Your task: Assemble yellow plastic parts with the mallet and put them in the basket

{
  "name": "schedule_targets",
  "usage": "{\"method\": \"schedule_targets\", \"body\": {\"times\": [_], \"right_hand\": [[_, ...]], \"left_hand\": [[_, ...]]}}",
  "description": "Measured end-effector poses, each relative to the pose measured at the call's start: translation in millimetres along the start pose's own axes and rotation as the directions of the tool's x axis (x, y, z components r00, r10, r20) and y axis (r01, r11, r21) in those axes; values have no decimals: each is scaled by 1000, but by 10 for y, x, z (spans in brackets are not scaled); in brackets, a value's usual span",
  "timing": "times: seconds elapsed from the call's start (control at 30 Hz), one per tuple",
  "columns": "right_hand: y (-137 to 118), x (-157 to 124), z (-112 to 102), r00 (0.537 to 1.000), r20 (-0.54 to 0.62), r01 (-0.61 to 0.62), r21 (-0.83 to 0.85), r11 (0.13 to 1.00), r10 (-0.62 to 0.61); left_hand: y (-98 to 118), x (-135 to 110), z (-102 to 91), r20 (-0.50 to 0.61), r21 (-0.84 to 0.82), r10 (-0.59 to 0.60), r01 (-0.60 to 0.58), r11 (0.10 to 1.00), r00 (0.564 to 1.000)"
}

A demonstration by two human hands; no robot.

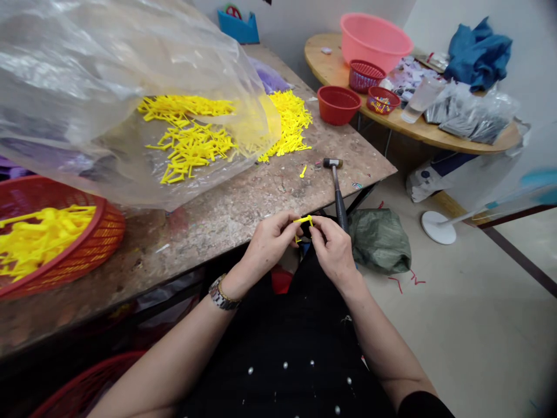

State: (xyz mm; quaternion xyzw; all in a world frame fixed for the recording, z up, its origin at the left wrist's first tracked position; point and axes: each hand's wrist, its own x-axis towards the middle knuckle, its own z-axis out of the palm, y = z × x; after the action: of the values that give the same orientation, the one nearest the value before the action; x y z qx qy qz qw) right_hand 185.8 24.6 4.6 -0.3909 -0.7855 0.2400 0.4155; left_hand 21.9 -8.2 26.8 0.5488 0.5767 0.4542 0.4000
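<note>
My left hand (270,242) and my right hand (334,248) meet over my lap, just off the table's front edge. Between their fingertips is a small yellow plastic piece (303,219), a thin stick with a knob at its right end. The left fingers pinch the stick; the right fingers close at the knobbed end. A bit more yellow shows below, partly hidden by the left fingers. Beyond my right hand a hammer (337,186) lies with its handle over the table edge. One loose yellow piece (303,171) rests left of the hammer head.
A clear plastic bag (108,116) and a heap of yellow pieces (289,125) cover much of the table (217,223). At left stands a red basket (107,232) of yellow parts. A round table (435,134) holds a pink basin (374,40). A green sack (380,241) sits on the floor.
</note>
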Motion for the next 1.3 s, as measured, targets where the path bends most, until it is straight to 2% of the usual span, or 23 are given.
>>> {"method": "schedule_targets", "body": {"times": [0.17,0.67,0.93,1.07,1.3], "right_hand": [[-2,-18,-1,1000,13,19,-24,1000,-19],[70,-73,11,993,39,112,-136,984,-108],[145,-81,-6,988,61,149,-179,973,-140],[138,-97,11,993,64,108,-199,974,-97],[80,-66,28,999,2,44,-69,997,-44]], "left_hand": [[-8,-8,14,0,22,7,-7,1000,1000],[-3,4,10,19,199,172,-172,965,985],[-83,28,119,6,202,186,-183,962,983],[-104,41,141,6,238,160,-157,958,987],[-53,28,97,1,152,97,-96,984,995]]}}
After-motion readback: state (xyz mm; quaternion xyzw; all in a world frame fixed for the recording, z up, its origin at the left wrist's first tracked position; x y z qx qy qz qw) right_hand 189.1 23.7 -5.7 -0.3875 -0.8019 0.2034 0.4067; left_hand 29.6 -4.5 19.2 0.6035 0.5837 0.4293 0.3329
